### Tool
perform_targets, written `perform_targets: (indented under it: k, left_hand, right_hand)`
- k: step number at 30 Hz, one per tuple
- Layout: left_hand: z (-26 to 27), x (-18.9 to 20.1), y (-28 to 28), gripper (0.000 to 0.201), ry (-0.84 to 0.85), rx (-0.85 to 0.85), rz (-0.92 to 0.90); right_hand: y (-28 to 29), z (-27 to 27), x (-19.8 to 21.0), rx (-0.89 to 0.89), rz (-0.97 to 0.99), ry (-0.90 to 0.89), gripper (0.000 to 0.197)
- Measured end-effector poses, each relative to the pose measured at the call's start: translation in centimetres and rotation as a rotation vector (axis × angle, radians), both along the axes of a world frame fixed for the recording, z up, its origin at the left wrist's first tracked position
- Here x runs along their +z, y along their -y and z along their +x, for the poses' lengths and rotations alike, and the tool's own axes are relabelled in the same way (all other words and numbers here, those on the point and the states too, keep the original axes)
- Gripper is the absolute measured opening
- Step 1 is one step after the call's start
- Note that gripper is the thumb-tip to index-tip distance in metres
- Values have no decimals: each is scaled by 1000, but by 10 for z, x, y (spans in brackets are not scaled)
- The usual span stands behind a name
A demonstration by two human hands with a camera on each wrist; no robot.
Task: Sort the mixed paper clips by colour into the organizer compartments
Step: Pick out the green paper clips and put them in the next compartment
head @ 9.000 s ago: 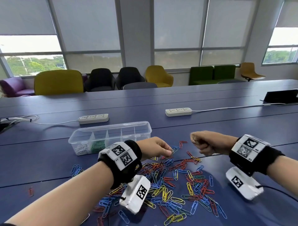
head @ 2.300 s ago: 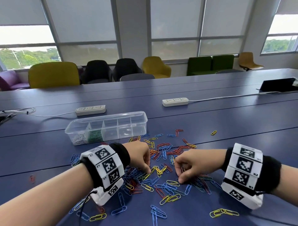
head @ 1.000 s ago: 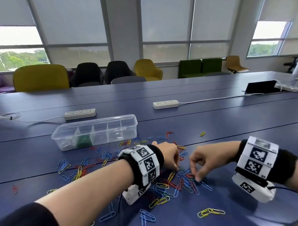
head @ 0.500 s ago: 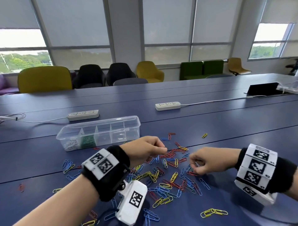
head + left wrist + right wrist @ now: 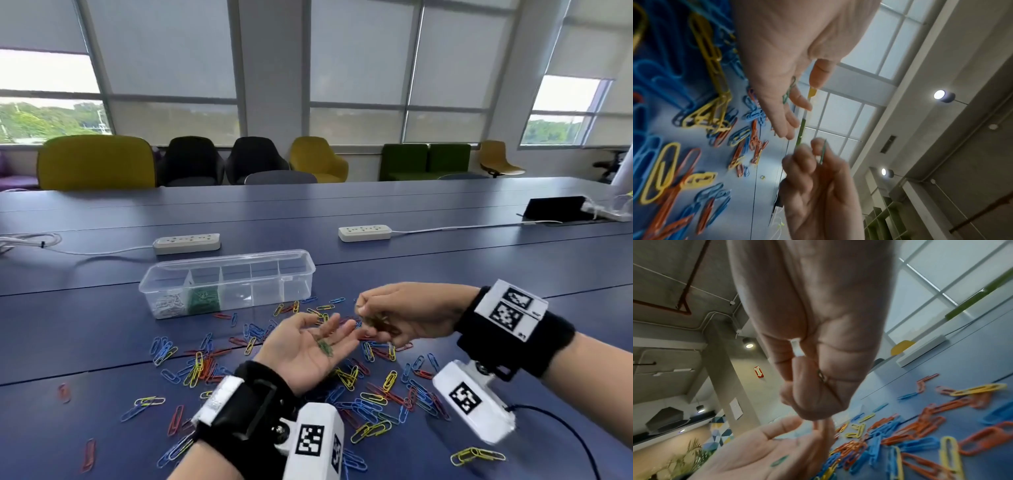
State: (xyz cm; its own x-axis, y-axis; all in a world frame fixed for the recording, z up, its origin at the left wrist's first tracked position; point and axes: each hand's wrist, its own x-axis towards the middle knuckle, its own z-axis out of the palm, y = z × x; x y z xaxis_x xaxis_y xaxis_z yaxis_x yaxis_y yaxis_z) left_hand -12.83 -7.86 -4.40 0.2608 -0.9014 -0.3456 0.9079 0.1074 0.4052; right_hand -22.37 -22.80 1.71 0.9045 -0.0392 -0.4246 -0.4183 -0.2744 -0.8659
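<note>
My left hand (image 5: 310, 346) is turned palm up and open over the pile, with a few green clips (image 5: 324, 346) lying on the palm; they also show as a green clip (image 5: 779, 460) in the right wrist view. My right hand (image 5: 387, 318) hovers just right of the left fingertips, fingers curled, pinching a green clip (image 5: 823, 152). The clear organizer (image 5: 308, 274) stands behind the hands, with white clips (image 5: 168, 304) in its leftmost compartment and green clips (image 5: 203, 297) in the one beside it. Mixed clips (image 5: 373, 401), blue, red and yellow, lie scattered on the blue table.
Two white power strips (image 5: 186, 243) (image 5: 364, 233) with cables lie behind the organizer. A black device (image 5: 555, 207) sits at the far right. Linked yellow clips (image 5: 478, 455) lie at the front right and a stray red clip (image 5: 89, 454) at the front left. Chairs line the far side.
My left hand has turned from knuckles up to palm up, showing green clips on it. My right hand has lifted off the pile and come close to the left fingertips.
</note>
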Motion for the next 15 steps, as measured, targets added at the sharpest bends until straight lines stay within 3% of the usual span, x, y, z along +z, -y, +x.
perform_targets:
  k: [5,10,15]
  left_hand:
    - [-2,-13,8,43,-172,12,-69]
    - [2,-10,5,48,-172,75,-103]
    - [0,-7,3,50,-185,114,-142]
  right_hand:
    - [-26,29,3,29,-71,29,20]
    - [-35,44,10,163,-450,114,14]
    - [-32,45,9,254,-492,141,24]
